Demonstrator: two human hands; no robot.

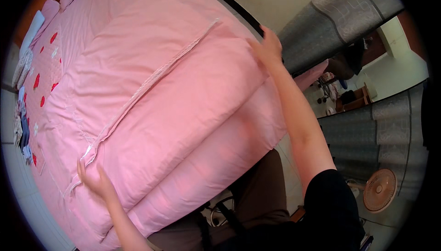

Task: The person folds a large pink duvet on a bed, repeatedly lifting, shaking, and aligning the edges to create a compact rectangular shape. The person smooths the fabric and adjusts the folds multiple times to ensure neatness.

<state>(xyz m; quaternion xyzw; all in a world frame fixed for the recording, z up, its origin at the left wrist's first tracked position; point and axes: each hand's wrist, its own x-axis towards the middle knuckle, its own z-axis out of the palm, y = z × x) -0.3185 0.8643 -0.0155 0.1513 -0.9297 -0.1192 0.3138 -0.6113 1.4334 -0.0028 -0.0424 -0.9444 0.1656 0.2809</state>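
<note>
Head view: pink quilt (pixel 183 99) looks soft, bulky; best gripped at edges. Left hand (pixel 98 184): fingers spread, empty; right hand (pixel 271 49): grip unclear.

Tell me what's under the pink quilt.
Below the pink quilt, a pink lower layer shows along the near edge, perhaps its own fold. At the left, a pink sheet with red motifs seems to run beneath. Whatever lies under the middle is covered.
</note>
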